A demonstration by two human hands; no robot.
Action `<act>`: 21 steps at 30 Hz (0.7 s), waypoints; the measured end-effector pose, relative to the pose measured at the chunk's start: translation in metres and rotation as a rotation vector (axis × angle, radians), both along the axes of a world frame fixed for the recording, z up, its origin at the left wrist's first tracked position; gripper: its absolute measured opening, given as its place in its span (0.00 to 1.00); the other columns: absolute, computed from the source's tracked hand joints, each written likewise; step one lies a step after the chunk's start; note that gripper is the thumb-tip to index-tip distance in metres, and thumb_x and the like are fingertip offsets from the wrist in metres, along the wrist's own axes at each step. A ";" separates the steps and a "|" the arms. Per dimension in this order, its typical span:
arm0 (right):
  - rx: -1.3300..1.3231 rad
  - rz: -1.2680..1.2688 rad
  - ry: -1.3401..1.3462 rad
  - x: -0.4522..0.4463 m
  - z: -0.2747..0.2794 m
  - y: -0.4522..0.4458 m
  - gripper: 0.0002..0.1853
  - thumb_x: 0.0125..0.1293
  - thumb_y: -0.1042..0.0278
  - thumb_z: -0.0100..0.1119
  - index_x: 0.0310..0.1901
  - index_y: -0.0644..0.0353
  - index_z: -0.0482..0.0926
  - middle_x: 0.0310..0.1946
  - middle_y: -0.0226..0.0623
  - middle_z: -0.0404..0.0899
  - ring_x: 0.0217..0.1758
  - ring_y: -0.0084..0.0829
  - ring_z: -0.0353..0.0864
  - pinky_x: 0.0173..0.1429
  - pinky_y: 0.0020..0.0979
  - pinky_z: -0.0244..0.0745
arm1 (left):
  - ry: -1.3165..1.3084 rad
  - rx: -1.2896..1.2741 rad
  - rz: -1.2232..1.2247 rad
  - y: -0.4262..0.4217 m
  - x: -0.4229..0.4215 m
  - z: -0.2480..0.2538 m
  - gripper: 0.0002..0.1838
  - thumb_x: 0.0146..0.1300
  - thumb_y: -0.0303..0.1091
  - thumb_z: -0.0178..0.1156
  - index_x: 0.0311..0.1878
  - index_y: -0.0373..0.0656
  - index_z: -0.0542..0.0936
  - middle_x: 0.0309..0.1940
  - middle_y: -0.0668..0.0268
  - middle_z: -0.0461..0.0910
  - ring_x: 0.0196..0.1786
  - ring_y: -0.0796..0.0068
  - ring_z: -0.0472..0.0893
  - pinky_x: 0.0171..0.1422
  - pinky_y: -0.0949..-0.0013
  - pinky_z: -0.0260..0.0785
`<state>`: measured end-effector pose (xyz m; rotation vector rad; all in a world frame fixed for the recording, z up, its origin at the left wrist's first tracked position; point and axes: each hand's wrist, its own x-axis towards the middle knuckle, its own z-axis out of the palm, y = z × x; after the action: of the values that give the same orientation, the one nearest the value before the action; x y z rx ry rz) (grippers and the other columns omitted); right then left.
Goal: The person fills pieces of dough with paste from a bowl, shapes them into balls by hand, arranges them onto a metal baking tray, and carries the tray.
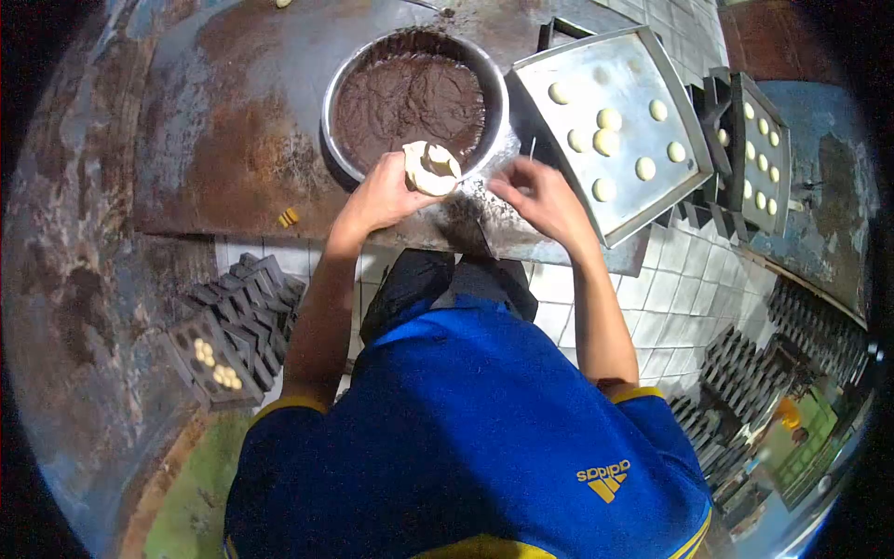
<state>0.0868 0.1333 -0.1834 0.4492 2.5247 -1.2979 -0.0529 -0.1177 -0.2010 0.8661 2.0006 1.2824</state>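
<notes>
A piece of pale dough [432,170] with a hollow in it is held in my left hand [379,196], at the near rim of a round metal bowl [501,102]. Dark brown paste [410,102] fills much of the bowl. To the right of the dough is my right hand [543,197], its fingers bent and smeared by motion; a thin light tool seems to stand up beside them, but whether they hold it is unclear. Farther right, a metal tray [666,121] bears several round pale dough balls [644,169].
Stacked trays with dough balls [762,161] stand at the right. More stacked trays [209,359] are at the lower left and lower right. A small yellow-orange piece [288,217] lies near the front edge of the worn table [223,121].
</notes>
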 end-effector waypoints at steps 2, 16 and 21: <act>-0.210 0.094 0.267 -0.017 0.070 -0.020 0.44 0.58 0.48 0.82 0.72 0.60 0.76 0.64 0.45 0.80 0.67 0.44 0.82 0.70 0.44 0.79 | -0.035 0.003 -0.074 0.007 0.004 0.014 0.19 0.62 0.36 0.79 0.51 0.38 0.87 0.47 0.61 0.90 0.51 0.71 0.87 0.58 0.64 0.78; -0.108 -0.074 0.720 0.020 0.082 -0.014 0.17 0.57 0.55 0.79 0.44 0.56 0.90 0.38 0.41 0.84 0.46 0.45 0.86 0.51 0.43 0.80 | -0.474 0.103 -0.322 0.051 0.018 0.064 0.40 0.62 0.31 0.75 0.75 0.37 0.69 0.60 0.63 0.80 0.56 0.73 0.83 0.58 0.69 0.77; -0.176 -0.247 0.752 0.043 0.104 -0.005 0.15 0.62 0.58 0.76 0.48 0.52 0.93 0.37 0.41 0.85 0.44 0.44 0.87 0.47 0.44 0.80 | -0.833 0.170 -0.172 0.063 0.016 0.049 0.35 0.73 0.38 0.67 0.77 0.38 0.67 0.58 0.62 0.81 0.53 0.71 0.84 0.54 0.69 0.81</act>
<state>0.1296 0.1288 -0.0793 0.2684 2.9495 -2.0797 -0.0368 -0.0548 -0.1519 0.4394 1.1530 1.4136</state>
